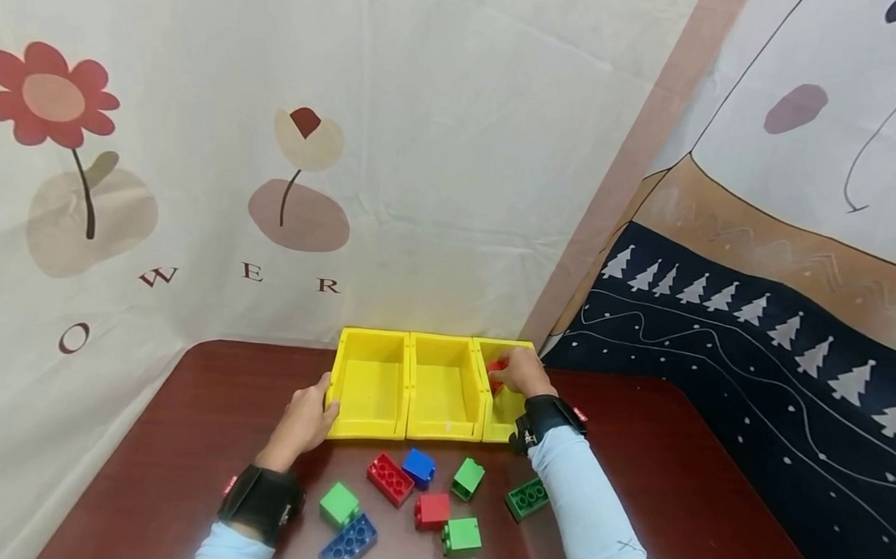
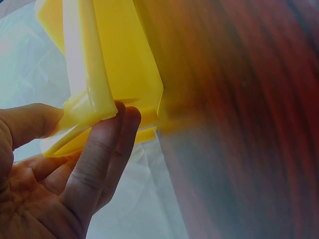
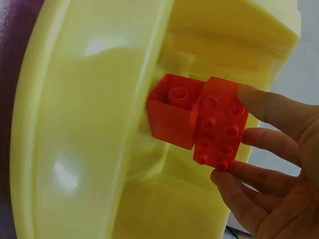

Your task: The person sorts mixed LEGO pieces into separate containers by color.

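Observation:
My left hand [image 1: 308,415] grips the left rim of a row of three joined yellow bins [image 1: 366,430]. In the left wrist view, thumb and fingers pinch the yellow edge. Inside the rightmost bin, my right hand [image 1: 525,373] holds a long studded red block [image 3: 219,124] between thumb and fingers. Against that block sits a shorter red block [image 3: 172,122], its hollow side facing the camera in the right wrist view. From the head, the right hand partly covers the red blocks.
Loose blocks lie in front of the bins: red [image 1: 390,479], red [image 1: 433,511], blue [image 1: 419,468], dark blue [image 1: 349,544], and several green ones, including one [image 1: 527,499] beside the right forearm. Behind the brown table [image 1: 248,379] hangs a printed cloth [image 1: 438,162].

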Demonstrator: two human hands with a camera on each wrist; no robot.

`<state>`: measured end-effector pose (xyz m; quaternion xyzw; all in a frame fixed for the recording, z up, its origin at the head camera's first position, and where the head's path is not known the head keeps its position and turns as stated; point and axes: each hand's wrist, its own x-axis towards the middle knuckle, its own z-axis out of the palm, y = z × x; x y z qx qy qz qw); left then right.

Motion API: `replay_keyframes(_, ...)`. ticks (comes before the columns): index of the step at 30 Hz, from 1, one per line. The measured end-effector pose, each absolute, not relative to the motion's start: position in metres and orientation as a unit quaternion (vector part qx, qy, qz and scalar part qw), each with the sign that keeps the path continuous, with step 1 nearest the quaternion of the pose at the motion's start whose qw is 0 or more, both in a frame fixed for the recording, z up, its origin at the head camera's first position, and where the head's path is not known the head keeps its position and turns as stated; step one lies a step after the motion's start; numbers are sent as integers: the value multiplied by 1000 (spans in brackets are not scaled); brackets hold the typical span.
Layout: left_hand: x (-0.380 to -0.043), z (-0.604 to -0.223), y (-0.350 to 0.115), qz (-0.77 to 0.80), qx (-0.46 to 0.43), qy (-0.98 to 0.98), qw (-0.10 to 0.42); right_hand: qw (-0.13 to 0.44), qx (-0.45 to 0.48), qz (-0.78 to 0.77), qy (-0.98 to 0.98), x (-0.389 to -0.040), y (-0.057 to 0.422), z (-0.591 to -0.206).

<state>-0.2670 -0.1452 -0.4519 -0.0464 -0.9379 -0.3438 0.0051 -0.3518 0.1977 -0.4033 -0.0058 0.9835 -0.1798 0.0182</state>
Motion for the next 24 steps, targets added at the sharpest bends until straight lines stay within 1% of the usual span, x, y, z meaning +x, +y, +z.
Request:
replay_keyframes(9, -265, -454, -143, -344, -54, -937, 7, 17, -12, -201, 979, -342, 201, -404)
replay_keyframes(14, -264, -453, -145, -346, -61, -936, 12, -23, -53, -169, 984, -326, 202, -388)
replay_keyframes(20, -266, -449, -148, -341, -61, -938, 3, -85, -129, -167, 974, -283, 188, -357)
replay_keyframes(24, -268, -448, -149, -339, -59, -939, -5, -132, -182, -153, 962, -247, 169, -349)
